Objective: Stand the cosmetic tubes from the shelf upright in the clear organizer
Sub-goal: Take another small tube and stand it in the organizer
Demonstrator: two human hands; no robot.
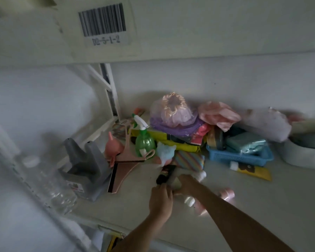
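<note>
A black cosmetic tube (164, 176) lies tilted at the front middle of the shelf. My left hand (161, 199) is curled round its near end. My right hand (186, 183) is closed just right of it on a pale, see-through thing that seems to be the clear organizer (175, 179); motion blur hides its shape. Two pink tubes (225, 194) (198, 208) lie under and beside my right forearm. A yellow tube (251, 172) with a white cap lies to the right. Another white-capped tube (201, 174) peeks out behind my right hand.
Clutter fills the back of the shelf: a green spray bottle (145, 142), pink hangers (127, 157), a grey stand (87, 166), a blue basket (238, 155), bagged items and a white bowl (304, 153). A clear bottle (49, 188) lies at the left. The shelf above hangs low.
</note>
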